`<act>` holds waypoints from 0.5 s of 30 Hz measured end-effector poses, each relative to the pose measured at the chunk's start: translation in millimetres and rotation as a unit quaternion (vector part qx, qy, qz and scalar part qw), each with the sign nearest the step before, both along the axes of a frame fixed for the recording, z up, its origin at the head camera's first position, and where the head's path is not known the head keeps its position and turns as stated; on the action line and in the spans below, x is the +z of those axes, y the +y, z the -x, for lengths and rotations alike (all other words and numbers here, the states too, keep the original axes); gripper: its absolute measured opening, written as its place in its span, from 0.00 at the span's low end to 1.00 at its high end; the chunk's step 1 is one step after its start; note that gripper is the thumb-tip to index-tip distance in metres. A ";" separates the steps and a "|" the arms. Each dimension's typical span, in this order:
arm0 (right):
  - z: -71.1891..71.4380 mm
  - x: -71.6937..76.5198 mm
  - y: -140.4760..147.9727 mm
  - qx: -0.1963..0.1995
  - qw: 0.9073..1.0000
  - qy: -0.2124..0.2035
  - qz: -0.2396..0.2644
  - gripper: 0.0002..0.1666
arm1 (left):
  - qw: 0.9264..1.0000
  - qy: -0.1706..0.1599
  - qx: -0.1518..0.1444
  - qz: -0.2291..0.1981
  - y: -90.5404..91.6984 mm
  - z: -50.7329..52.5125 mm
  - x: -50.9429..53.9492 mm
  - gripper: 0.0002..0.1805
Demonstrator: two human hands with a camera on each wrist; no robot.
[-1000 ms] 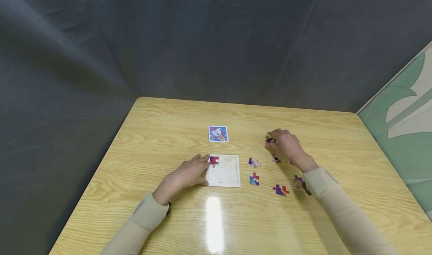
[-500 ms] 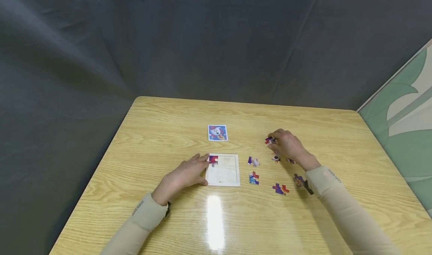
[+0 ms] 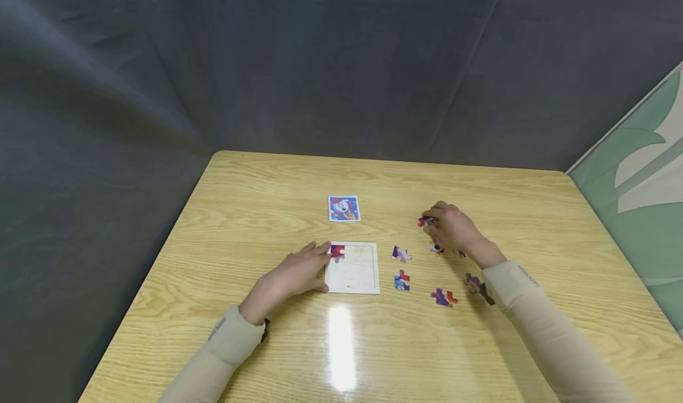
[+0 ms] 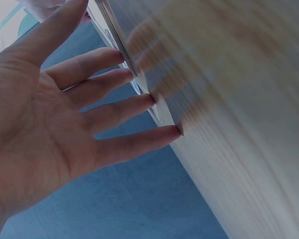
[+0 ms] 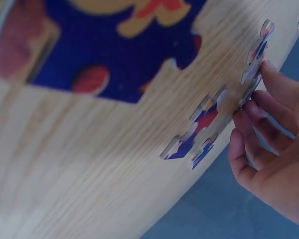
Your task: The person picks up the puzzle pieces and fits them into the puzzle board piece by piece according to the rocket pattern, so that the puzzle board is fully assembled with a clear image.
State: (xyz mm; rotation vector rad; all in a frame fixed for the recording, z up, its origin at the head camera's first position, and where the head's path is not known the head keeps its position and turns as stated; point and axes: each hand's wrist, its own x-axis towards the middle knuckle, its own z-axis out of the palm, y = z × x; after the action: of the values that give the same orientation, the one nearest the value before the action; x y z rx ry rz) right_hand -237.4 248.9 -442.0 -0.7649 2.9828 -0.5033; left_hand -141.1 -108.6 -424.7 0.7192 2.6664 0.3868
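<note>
The left hand (image 3: 293, 275) lies against the left side of a white square puzzle board (image 3: 357, 275), thumb low and fingers higher. In the left wrist view, this hand's (image 4: 45, 109) fingers are stretched out, tips touching the board's edge (image 4: 120, 44). A red and purple piece (image 3: 338, 250) sits in the board's upper left corner. Farther right, the right hand (image 3: 456, 228) pinches a dark and red puzzle piece (image 3: 425, 221) at the tabletop. From the right wrist view, its (image 5: 281, 149) thumb and fingertips meet at a piece, partly hidden.
A small picture card (image 3: 344, 208) lies behind the board. Loose pieces lie between board and right arm: a purple and white one (image 3: 401, 254), a red and blue one (image 3: 402, 280), a purple and red one (image 3: 444, 297), and several near the right hand and sleeve.
The right hand's pinched piece shows more than a second ago, its colours turned toward the head camera. The left hand stays at the board; the whole view shifts slightly.
</note>
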 end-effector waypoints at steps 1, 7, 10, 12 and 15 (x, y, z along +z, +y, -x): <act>-0.4 0.6 0.6 0.000 1.000 -0.008 0.003 0.22 | 1.000 0.001 -0.001 0.000 0.0 -0.4 0.1 0.28; -1.5 5.5 6.8 0.009 0.998 -0.061 0.026 0.24 | 1.000 -0.009 -0.003 -0.003 0.0 -3.1 2.4 0.32; -0.5 5.7 8.2 0.012 0.997 -0.065 0.034 0.23 | 1.000 -0.012 0.001 -0.002 -0.1 -3.6 3.1 0.30; 0.3 4.7 8.5 0.011 0.997 -0.062 0.038 0.21 | 1.000 -0.013 0.004 -0.001 -0.1 -3.5 3.6 0.29; 1.3 2.4 8.7 0.003 0.997 -0.059 0.040 0.18 | 1.000 -0.013 0.006 0.001 -0.3 -3.3 3.8 0.29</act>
State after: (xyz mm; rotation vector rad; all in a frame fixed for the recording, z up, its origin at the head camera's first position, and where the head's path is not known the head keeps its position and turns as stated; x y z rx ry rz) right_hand -238.7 257.6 -439.6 -0.7218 2.8676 -0.6481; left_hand -137.8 -108.9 -420.9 0.6944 2.6481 0.3946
